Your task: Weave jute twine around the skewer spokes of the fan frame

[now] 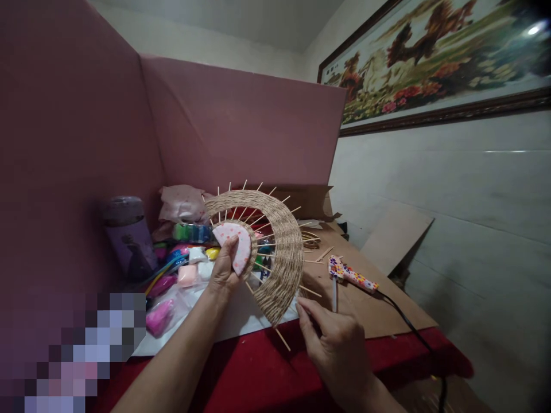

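Note:
My left hand [226,265] grips a woven fan [286,252] by the white half-round centre with small pink-orange marks, thumb lying across its front. Twisted straw-coloured cord forms a wide band around the fan, and thin wooden sticks poke out past its outer rim. Between the centre and the band the sticks are bare. My right hand [333,332] is closed in a pinch just off the fan's lower right edge. Whatever sits between its fingertips is too small to make out.
A flower-patterned glue gun [353,276] with a black cord [408,324] rests on the cardboard [391,312] at right. Bagged coloured clay [161,315] and a purple tumbler [129,238] are at left. Pink panels [245,120] rise behind; a red cloth [253,367] covers the table's front.

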### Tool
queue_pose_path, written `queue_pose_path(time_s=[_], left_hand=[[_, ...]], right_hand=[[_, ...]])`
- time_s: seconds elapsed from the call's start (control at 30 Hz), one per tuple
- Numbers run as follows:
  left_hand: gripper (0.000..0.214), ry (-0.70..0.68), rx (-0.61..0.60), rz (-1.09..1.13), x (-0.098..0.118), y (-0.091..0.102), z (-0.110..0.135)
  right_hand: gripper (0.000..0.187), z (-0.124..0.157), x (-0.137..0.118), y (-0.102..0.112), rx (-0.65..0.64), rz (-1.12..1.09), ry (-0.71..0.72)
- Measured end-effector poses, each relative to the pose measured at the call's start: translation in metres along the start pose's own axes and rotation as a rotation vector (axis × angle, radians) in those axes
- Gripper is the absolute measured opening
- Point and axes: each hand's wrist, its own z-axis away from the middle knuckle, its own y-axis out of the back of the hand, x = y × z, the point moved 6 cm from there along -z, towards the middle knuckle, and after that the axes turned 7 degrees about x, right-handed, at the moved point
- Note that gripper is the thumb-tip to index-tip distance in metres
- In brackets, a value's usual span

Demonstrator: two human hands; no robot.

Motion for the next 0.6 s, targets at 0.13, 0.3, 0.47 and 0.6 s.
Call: queue_pose_path(time_s=[0.13, 0.3, 0.47, 0.6], left_hand=[[0.009, -0.052, -0.031, -0.040, 0.001, -0.005, 0.002], [0.011, -0.095, -0.035, -0.050, 0.000, -0.004, -0.002], [0.012, -0.125, -0.029, -0.054, 0.001, -0.002, -0.007], [0.015, -0.094, -0.021, -0.033, 0.000, -0.003, -0.005]], right_hand=[[0.024, 0.003, -0.004, -0.001, 0.044, 0.039, 0.062], [0.024, 0.011, -0.007, -0.001, 0.072, 0.083, 0.119], [0.022, 0.021, -0.006, 0.001, 0.049, 0.046, 0.106], [0.022, 0.027, 0.004, 0.000, 0.014, -0.097, -0.003]])
